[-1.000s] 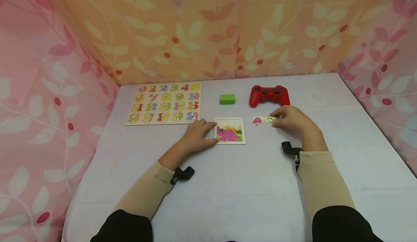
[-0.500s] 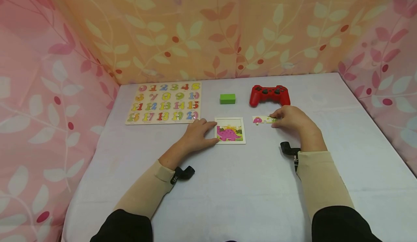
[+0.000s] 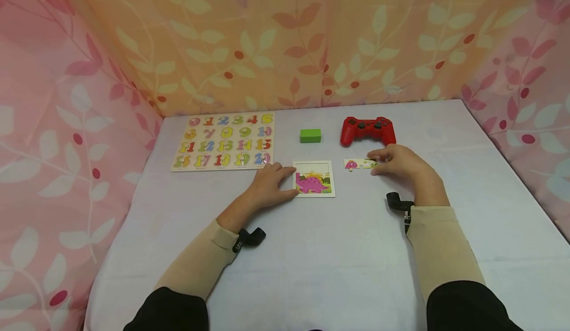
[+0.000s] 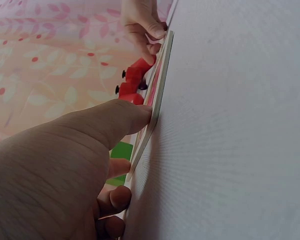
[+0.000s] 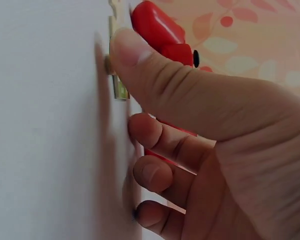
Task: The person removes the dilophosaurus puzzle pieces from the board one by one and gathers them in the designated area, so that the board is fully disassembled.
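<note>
Left hand (image 3: 265, 187), loosely spread, touched the square white-rimmed pink-dinosaur puzzle (image 3: 313, 167), likely steadying it | right hand (image 3: 399, 163) pinched the narrow pink-and-green jigsaw strip (image 3: 358, 164) near one end, perhaps for control

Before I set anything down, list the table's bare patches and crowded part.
Bare: the table between the sleeves, nearer than the dinosaur puzzle; also right of the red controller and right hand. Crowded: around the puzzle, with the left hand touching it and the number board, green block and puzzle strip nearby.
</note>
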